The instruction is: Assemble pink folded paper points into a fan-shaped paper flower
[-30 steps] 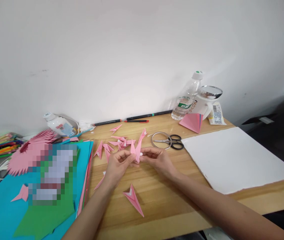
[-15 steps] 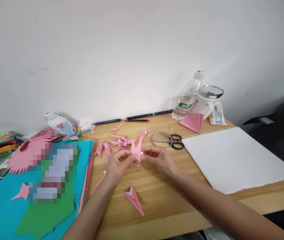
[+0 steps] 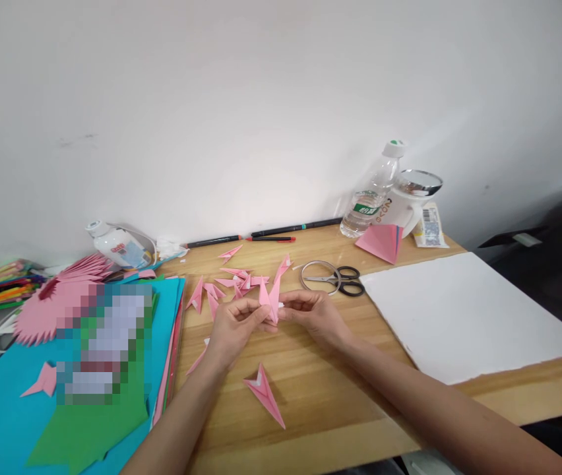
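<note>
Both hands meet over the middle of the wooden table around a folded pink origami piece (image 3: 272, 305), whose pointed ends rise upward. My left hand (image 3: 239, 327) pinches it from the left between thumb and fingers. From the right, my right hand (image 3: 314, 316) closes thumb and fingertips at its edge, beside a small white bit. Behind the hands lies a loose cluster of similar pink folded pieces (image 3: 241, 280), several in number. One more folded pink piece (image 3: 265, 396) rests in front of the hands, pointing toward me.
Scissors (image 3: 351, 280) and a ring (image 3: 320, 278) lie right of the hands, near a white board (image 3: 479, 323). A water bottle (image 3: 367, 198) and white mug (image 3: 407, 204) stand behind. Coloured paper sheets (image 3: 4, 402) and a pink fan-edged paper ring (image 3: 38, 316) lie left. Pens (image 3: 295, 227) line the wall.
Almost nothing differs. The held pink piece and the fingers around it have shifted very slightly; both hands keep their grip.
</note>
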Tool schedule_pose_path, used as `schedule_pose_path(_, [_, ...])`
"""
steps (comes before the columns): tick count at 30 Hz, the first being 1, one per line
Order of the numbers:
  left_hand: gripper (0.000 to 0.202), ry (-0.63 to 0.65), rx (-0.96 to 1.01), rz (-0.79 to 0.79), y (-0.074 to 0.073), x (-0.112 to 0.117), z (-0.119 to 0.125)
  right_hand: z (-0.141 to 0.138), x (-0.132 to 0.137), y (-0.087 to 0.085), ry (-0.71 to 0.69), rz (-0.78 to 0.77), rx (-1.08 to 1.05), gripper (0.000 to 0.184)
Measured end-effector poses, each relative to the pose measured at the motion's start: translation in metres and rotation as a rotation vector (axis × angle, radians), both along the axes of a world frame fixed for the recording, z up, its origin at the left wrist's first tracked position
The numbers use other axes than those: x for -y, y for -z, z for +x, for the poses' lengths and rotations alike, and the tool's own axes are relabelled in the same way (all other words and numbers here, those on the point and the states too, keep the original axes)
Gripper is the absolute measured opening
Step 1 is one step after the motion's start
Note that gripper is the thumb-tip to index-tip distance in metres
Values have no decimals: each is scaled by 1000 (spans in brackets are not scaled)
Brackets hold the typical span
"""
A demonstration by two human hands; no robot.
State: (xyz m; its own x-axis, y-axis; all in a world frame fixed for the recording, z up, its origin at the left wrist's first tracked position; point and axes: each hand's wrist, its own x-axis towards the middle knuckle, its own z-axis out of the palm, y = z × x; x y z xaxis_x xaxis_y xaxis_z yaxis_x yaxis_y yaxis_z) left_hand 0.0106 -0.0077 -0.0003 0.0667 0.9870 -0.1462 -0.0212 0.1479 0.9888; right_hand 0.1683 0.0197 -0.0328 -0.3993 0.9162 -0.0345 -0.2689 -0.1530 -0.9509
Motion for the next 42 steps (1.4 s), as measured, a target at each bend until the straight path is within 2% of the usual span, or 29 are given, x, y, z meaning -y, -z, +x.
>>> schedule_pose_path(3, [18,-1,-21,13,0,0,1,0,0,0,7,-24,-46,29])
schedule_pose_path(7, [16,-13,-59,36,1,0,3,0,-1,-1,46,-56,-82,37])
schedule_pose_path(11, [10,-19,-190,92,3,0,3,0,0,-3,33,33,-11,26])
schedule_pose_path(13, [7,-60,-305,217,5,1,2,0,2,-3,68,156,50,17])
schedule_pose_path(16, [3,-149,-508,566,7,4,1,2,4,-5,159,421,137,8])
schedule_pose_path(18, [12,-148,-617,794,5,8,-1,4,5,-7,228,612,189,6])
schedule_pose_path(20, [18,-113,-695,948,3,12,-3,5,7,-9,281,765,230,10])
schedule_pose_path(23, [21,-103,-780,1068,1,16,-7,5,9,-12,297,830,235,15])
schedule_pose_path(25, [20,-150,-815,1097,1,16,-7,3,10,-14,264,734,204,13])
schedule_pose_path(28, [16,-215,-802,1030,1,15,-5,1,8,-14,137,411,118,13])
schedule_pose_path(30, [16,-211,-750,941,0,13,-2,0,5,-13,33,183,52,18])
schedule_pose_path(33, [18,-176,-643,851,-1,12,2,0,2,-12,-20,-7,-49,23])
schedule_pose_path(35, [19,-197,-564,721,-2,10,3,0,1,-11,17,-46,-112,26])
schedule_pose_path(37, [23,-191,-460,495,-3,8,3,0,1,-10,53,-47,-138,28])
schedule_pose_path(40, [23,-45,-307,164,-3,4,3,-1,1,-8,50,-11,-91,25])
schedule_pose_path(42, [22,-10,-250,72,-3,2,3,-1,2,-7,39,18,-56,23])
